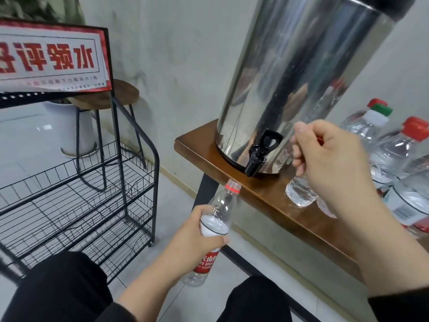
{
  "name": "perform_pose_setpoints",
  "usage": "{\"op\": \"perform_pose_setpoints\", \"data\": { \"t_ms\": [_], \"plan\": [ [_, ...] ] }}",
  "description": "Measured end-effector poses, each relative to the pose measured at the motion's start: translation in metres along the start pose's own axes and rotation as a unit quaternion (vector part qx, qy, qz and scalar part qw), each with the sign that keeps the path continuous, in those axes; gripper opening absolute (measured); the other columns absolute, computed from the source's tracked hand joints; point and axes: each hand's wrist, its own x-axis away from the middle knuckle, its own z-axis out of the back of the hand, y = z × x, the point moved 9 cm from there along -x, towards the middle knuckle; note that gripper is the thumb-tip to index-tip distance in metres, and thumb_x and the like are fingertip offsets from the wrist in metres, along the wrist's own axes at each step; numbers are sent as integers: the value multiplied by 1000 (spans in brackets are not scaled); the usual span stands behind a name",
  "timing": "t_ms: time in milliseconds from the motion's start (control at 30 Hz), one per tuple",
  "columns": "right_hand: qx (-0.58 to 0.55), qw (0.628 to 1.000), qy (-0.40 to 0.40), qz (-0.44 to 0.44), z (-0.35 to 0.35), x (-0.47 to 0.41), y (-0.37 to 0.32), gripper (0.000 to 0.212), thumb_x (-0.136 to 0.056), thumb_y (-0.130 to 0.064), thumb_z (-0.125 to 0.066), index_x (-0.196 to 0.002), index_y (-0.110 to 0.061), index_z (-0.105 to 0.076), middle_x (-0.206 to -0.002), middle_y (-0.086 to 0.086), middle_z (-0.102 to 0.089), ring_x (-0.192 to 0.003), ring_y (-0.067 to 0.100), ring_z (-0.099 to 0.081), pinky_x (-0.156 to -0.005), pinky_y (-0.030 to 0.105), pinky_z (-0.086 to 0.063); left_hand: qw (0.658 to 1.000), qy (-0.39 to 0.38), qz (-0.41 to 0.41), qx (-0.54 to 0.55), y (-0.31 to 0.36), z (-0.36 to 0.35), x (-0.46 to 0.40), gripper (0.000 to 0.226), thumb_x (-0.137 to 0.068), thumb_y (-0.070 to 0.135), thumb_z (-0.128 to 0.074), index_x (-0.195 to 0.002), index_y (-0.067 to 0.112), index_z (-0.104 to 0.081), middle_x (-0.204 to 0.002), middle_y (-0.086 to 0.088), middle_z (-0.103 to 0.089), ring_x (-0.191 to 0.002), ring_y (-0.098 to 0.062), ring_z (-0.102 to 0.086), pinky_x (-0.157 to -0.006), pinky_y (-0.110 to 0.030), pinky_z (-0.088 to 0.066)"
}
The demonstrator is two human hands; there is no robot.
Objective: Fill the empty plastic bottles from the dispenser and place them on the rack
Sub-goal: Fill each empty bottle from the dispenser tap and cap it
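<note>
Wooden table [267, 201] under steel dispenser [301, 73], left grip [197, 231] grasping uncapped bottle [218, 217] below tap [260, 152], right grip [329, 156] clenched, contents unclear

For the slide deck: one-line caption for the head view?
Left hand holds an uncapped empty bottle below the dispenser tap; right hand hovers beside it.

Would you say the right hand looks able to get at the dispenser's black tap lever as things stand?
Probably yes. The right hand hangs just beside the tap lever, with nothing between them, though its curled fingers seem to pinch something small and red, perhaps a cap.
</note>
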Motion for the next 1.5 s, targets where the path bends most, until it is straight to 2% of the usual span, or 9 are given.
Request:
{"op": "perform_pose_setpoints", "data": {
  "t_ms": [100, 200, 500, 733, 967, 1100, 1200, 1333, 1500],
  "plan": [
    [7, 997, -73, 8, -16, -7, -3, 20, -103, -34, -55, -95, -27, -72, -58, -6, -56, -49, 8, -50, -53, 27, -44, 1000, 14, 2, -20, 5, -6, -10, 54, -84, 23, -82, -122, 42, -48, -109, 8, -70, -91, -5, -69, -62, -6, -48],
    [105, 984, -139, 41, -28, -12, -15, 17, -95, -49, -63, -100, -34, -69, -66, -6, -59, -59, 10, -53, -57, 27, -41, 999, 22, -2, -41, 9, -11, -18, 60, -80, 29, -84, -124, 44, -47, -113, 6, -68, -100, -13, -68, -87, -27, -57],
    [337, 911, -211, 109, -48, -30, -24, 33, -101, -45, -57, -89, -16, -65, -71, -3, -55, -66, 13, -48, -53, 31, -29, 999, 22, -16, -47, 14, -18, -25, 64, -79, 31, -85, -126, 46, -45, -115, 7, -67, -103, -17, -68, -94, -41, -59],
    [321, 921, -107, 193, -44, -7, -21, 37, -97, -56, -41, -95, -27, -64, -73, -4, -63, -76, 31, -62, -68, 43, -53, 999, 12, -22, -22, 13, -22, -28, 63, -78, 32, -85, -125, 50, -47, -112, 12, -70, -102, -13, -70, -95, -39, -59],
    [238, 930, -3, 280, -43, 23, -10, 27, -101, -31, -57, -123, -26, -71, -93, 2, -75, -84, 28, -71, -67, 45, -59, 1000, 8, -24, -12, 10, -23, -28, 62, -75, 35, -86, -121, 54, -48, -111, 14, -71, -104, -13, -71, -96, -39, -59],
    [293, 905, 1, 309, -58, 38, 3, 39, -102, -25, -55, -140, -24, -62, -80, 1, -62, -66, 25, -61, -50, 40, -55, 1000, 10, -27, -7, 11, -24, -27, 60, -78, 32, -85, -119, 54, -48, -111, 15, -70, -104, -11, -70, -95, -34, -58],
    [235, 921, 5, 309, -53, 46, 9, 53, -101, -41, -54, -150, -23, -48, -77, -6, -59, -66, 12, -56, -60, 27, -53, 999, 11, -29, -7, 11, -24, -27, 60, -79, 30, -85, -121, 52, -48, -113, 14, -70, -105, -10, -69, -94, -32, -58],
    [93, 962, 54, 250, -23, 49, 31, 37, -105, -31, -46, -130, -12, -66, -100, -20, -65, -95, -16, -58, -85, 0, -40, 1000, 10, -23, 1, 6, -20, -28, 60, -77, 32, -85, -121, 54, -49, -111, 14, -71, -103, -12, -70, -93, -32, -59],
    [34, 988, 20, 146, -12, 58, 89, 31, -104, -31, -39, -86, -30, -64, -65, -9, -58, -58, 5, -57, -55, 10, -37, 1000, 9, -16, 3, 2, -17, -29, 64, -79, 27, -85, -126, 50, -48, -116, 12, -69, -104, -9, -70, -88, -25, -57]
  ]
}}
